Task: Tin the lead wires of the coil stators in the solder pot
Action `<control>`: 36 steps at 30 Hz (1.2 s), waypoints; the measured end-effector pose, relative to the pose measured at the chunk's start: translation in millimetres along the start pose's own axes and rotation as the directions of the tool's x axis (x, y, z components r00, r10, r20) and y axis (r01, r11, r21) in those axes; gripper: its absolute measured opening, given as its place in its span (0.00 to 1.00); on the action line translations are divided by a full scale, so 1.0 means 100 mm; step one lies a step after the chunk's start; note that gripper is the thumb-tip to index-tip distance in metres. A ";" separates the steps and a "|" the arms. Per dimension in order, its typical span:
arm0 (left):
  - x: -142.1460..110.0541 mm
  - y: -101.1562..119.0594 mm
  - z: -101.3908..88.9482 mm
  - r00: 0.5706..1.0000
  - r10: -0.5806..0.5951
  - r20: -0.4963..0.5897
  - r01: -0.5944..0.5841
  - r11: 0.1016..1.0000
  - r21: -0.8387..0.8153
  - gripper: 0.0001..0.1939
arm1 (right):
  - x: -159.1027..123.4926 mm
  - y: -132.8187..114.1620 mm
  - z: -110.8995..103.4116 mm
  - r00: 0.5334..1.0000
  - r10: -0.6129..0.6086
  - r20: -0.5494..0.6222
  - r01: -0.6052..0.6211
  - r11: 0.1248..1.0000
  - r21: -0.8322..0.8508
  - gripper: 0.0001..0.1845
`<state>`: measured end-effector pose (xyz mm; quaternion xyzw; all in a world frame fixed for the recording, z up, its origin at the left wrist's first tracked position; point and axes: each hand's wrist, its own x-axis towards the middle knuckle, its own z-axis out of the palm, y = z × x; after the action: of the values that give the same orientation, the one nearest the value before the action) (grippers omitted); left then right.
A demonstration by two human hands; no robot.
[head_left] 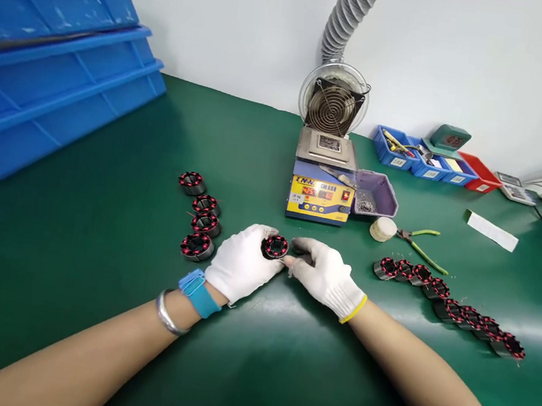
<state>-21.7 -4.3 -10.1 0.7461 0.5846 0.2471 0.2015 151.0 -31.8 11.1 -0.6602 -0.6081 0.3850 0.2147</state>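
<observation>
Both my hands wear white gloves and rest on the green mat (96, 225). My left hand (241, 263) is closed round a small black ring-shaped coil with red windings (275, 246), held at its fingertips. My right hand (326, 274) is closed in a pinch right beside that coil, touching its right side; what it pinches is too small to make out. A column of several like coils (200, 223) lies left of my left hand. A longer row of coils (453, 306) stretches to the right of my right hand.
A solder pot with a yellow and blue front (321, 196) stands behind my hands, with a fan and grey hose (333, 101) above. A purple tray (378, 192), tape roll (383, 229) and green-handled cutters (421, 245) lie right. Blue crates (42, 70) are stacked at left.
</observation>
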 end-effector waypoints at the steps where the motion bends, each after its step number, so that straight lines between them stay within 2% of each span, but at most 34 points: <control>1: 0.00 -0.01 0.00 0.998 0.033 -0.053 -0.035 0.999 -0.035 0.19 | 0.04 -0.01 0.05 0.999 -0.038 -0.032 0.040 0.997 0.060 0.24; 3: -0.02 -0.02 0.01 0.984 0.106 -0.146 -0.126 0.983 -0.136 0.18 | 0.07 -0.02 0.16 0.989 -0.116 -0.087 0.135 0.953 0.271 0.21; 4: -0.03 -0.02 0.03 0.978 0.130 -0.163 -0.162 0.966 -0.199 0.18 | 0.07 -0.03 0.21 0.985 -0.138 -0.106 0.169 0.903 0.395 0.21; 6: -0.04 -0.02 0.05 0.982 0.140 -0.129 -0.175 0.930 -0.323 0.22 | 0.06 -0.02 0.29 0.980 -0.144 -0.137 0.197 0.793 0.576 0.22; 7: -0.04 -0.02 0.07 0.986 0.135 -0.094 -0.160 0.918 -0.363 0.24 | 0.06 -0.01 0.32 0.978 -0.139 -0.155 0.205 0.767 0.608 0.23; 9: -0.03 -0.02 0.09 0.993 0.114 -0.041 -0.120 0.913 -0.391 0.28 | 0.05 0.01 0.34 0.965 -0.143 -0.219 0.244 0.796 0.555 0.23; 11: -0.02 -0.02 0.08 0.996 0.083 -0.028 -0.088 0.911 -0.403 0.27 | 0.04 0.03 0.33 0.935 -0.179 -0.307 0.299 0.862 0.408 0.23; 13: -0.01 -0.02 0.03 0.998 0.056 0.030 -0.038 0.902 -0.430 0.18 | 0.03 0.06 0.30 0.898 -0.226 -0.379 0.340 0.902 0.267 0.24; 15: -0.01 -0.01 -0.04 0.987 0.054 0.151 0.024 0.882 -0.471 0.07 | 0.02 0.08 0.27 0.877 -0.250 -0.410 0.361 0.907 0.219 0.24; 18: -0.01 0.02 -0.14 0.938 0.082 0.337 0.143 0.795 -0.590 0.06 | 0.01 0.10 0.25 0.893 -0.219 -0.393 0.353 0.882 0.311 0.23; 21: -0.05 0.07 -0.21 0.915 0.070 0.398 0.251 0.675 -0.694 0.09 | 0.04 0.11 0.23 0.920 -0.193 -0.340 0.340 0.825 0.451 0.23; 23: -0.07 0.10 -0.27 0.942 0.041 0.332 0.228 0.648 -0.727 0.10 | 0.07 0.10 0.21 0.933 -0.171 -0.317 0.324 0.785 0.528 0.23; 26: -0.09 0.08 -0.37 0.996 -0.040 0.085 0.091 0.614 -0.784 0.09 | 0.09 0.06 0.17 0.941 -0.108 -0.322 0.291 0.744 0.601 0.23; 28: -0.08 0.05 -0.38 0.992 -0.110 -0.069 0.011 0.602 -0.799 0.12 | 0.09 0.03 0.15 0.942 -0.081 -0.326 0.281 0.724 0.630 0.24; 29: -0.07 0.04 -0.36 0.989 -0.111 -0.102 -0.013 0.614 -0.790 0.13 | 0.08 0.01 0.15 0.943 -0.077 -0.322 0.278 0.716 0.640 0.24; 34: -0.07 0.10 -0.21 0.999 0.043 0.002 -0.035 0.840 -0.541 0.13 | 0.04 -0.04 0.16 0.960 -0.107 -0.259 0.256 0.711 0.655 0.24; 36: -0.12 0.14 -0.20 0.997 0.071 -0.017 -0.069 0.830 -0.554 0.15 | 0.07 -0.03 0.15 0.972 -0.055 -0.228 0.202 0.693 0.692 0.24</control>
<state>-25.7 -18.6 12.6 0.6770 0.4599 0.4115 0.4010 137.4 -27.7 2.9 -0.5155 -0.4342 0.5087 0.5357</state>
